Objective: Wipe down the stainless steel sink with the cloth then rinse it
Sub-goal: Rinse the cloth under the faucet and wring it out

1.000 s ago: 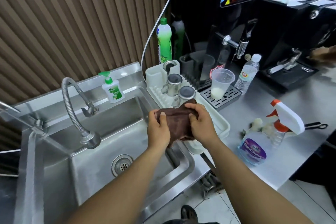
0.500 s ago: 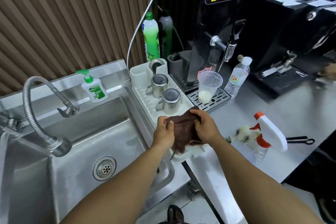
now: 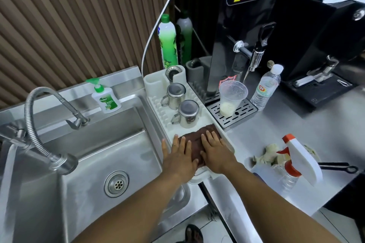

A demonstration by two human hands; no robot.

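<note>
Head view: the brown cloth [image 3: 196, 144] lies flat on the near end of the white drying rack [image 3: 156, 92], beside the sink [image 3: 118, 148]. The left hand [image 3: 178, 156] and right hand [image 3: 215, 150] press it with straight fingers. It looks soft and limp, so it is probably best bunched up or pinched at an edge.

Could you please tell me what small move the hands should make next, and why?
Probably lift both hands off: the left hand and right hand lie flat, fingers straight, on the brown cloth, which is already spread out on the near end of the white drying rack, beside the sink; nothing is gripped.
</note>
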